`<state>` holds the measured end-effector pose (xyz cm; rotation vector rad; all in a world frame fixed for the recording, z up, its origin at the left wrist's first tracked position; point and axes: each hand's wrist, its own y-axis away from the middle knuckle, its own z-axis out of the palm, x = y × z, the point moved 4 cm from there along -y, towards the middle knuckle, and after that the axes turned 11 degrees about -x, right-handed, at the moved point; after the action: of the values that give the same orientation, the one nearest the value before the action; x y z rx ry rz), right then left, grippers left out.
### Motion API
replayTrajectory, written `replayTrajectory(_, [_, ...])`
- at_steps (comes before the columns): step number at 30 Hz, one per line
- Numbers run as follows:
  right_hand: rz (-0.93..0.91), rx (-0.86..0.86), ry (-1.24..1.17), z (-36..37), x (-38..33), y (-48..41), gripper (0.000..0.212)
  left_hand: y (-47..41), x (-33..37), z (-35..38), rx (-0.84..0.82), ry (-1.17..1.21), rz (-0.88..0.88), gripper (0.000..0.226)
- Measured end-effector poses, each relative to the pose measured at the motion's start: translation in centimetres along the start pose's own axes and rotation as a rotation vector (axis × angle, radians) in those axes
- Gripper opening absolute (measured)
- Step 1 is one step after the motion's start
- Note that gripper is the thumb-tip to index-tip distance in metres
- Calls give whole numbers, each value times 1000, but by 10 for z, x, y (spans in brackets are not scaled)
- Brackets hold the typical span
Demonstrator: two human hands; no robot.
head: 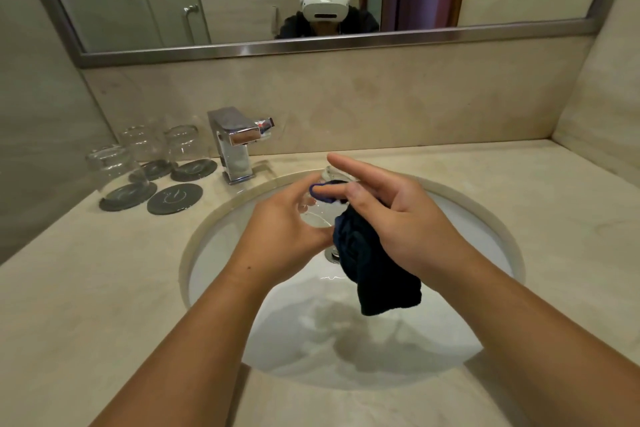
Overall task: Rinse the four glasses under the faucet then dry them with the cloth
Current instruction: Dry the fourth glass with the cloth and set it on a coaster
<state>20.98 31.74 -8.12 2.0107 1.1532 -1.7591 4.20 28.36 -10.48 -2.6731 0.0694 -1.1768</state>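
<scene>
The glass [317,216] you're working on is up over the sink [479,218], looks tipped on its side, and your left hand [282,224] is curled round it from the left, gripping it. Your right hand [401,218] has the dark cloth [367,267] bunched in its lower fingers with a cloth-wrapped finger pushed against the glass, index finger sticking straight out, and the loose end dangling over the basin. Over on the left of the counter [79,288], the three other glasses [143,146] sit upside down on dark coasters [194,170] beside the faucet [233,146], next to one bare coaster [175,198].
</scene>
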Motion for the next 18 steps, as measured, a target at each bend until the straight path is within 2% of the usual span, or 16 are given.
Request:
replayTrajectory(2, [-31, 78, -93, -2, -2, 0, 36, -3, -3, 2, 2, 13, 4, 53])
replayTrajectory(6, [-59, 225, -421, -24, -8, -3, 36, -1, -2, 0, 27, -30, 12, 83])
replayTrajectory(8, [-72, 227, -623, -34, -11, -2, 36, -1, -2, 1, 18, -47, 31, 87])
replayTrajectory(10, [-110, 196, -701, -38, -13, -1, 39, 0, 1, 2, 11, -62, 53, 89])
replayTrajectory(12, [-166, 179, -596, -39, -13, -1, 48, 0, 5, 3, 10, -80, 82, 89])
replayTrajectory(16, [-204, 252, -53, -35, -11, 2, 50, 2, 13, 5, 4, -102, 174, 85])
replayTrajectory(18, [-188, 246, 66, -32, -9, 2, 50, 3, 15, 4, -8, -115, 202, 84])
